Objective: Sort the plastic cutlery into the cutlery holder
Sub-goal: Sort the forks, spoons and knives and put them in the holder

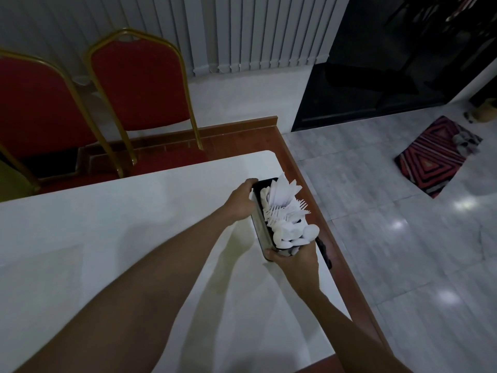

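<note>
Left grip [243,199] is curled over the far end of the cutlery holder [259,227], fingers hooked on its dark rim. Well off to the left of it, past the far edge of the white table [121,224], stand two red chairs [142,87] with gold frames. Between the two grips the holder runs lengthwise, tilted a little, close to the table's right edge; whether it rests on the table or is lifted clear cannot be told. White plastic cutlery stands in it in three groups: knives [282,191] right beside the left grip, forks [291,211] in the middle with tines up, and spoons [298,232] heaped just above the right grip. Right grip [295,261] clasps the holder's near end from below, fingers wrapped round its corner. Right of that grip, beyond a brown wooden border [309,189], lies a pale tiled floor [390,251], and farther right on it a red and black striped rug [441,154].
</note>
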`<control>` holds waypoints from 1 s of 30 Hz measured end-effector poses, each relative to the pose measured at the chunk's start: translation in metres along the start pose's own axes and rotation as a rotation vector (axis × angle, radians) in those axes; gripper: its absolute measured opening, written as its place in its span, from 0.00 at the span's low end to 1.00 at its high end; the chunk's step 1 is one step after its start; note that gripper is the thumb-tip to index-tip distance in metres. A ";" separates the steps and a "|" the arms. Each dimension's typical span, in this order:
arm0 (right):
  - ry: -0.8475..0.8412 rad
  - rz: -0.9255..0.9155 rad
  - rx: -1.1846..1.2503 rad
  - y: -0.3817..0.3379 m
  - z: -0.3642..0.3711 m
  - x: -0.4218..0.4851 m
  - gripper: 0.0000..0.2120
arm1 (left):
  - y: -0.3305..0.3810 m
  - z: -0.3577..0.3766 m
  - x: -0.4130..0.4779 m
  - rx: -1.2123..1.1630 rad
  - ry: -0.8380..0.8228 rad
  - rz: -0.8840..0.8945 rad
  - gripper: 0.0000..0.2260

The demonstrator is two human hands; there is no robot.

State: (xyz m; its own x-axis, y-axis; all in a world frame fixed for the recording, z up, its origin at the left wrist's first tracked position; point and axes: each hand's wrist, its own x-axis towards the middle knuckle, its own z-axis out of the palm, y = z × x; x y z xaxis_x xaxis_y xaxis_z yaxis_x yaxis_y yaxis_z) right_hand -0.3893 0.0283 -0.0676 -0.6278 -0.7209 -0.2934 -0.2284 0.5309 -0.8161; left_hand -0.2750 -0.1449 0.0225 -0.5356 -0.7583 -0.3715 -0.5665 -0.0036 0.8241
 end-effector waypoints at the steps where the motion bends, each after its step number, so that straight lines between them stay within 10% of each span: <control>1: 0.009 0.000 -0.029 0.000 0.001 0.001 0.37 | 0.000 0.001 -0.001 -0.053 0.022 -0.001 0.27; 16: -0.512 -0.352 -0.194 -0.143 0.075 0.048 0.29 | -0.103 -0.096 -0.053 -0.359 0.954 -0.222 0.11; 24: -0.716 -0.317 -0.161 -0.184 0.121 0.062 0.43 | -0.138 -0.122 -0.079 -0.431 1.041 -0.308 0.06; 30: -0.659 -0.307 -0.043 -0.186 0.134 0.059 0.31 | -0.144 -0.121 -0.084 -0.369 1.004 -0.265 0.05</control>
State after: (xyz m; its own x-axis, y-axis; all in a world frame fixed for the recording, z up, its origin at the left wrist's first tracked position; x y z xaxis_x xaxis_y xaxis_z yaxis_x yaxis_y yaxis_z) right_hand -0.2837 -0.1730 0.0004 0.0448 -0.9516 -0.3041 -0.3603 0.2685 -0.8934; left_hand -0.0728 -0.1600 -0.0128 0.4224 -0.8890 -0.1768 -0.2770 -0.3124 0.9087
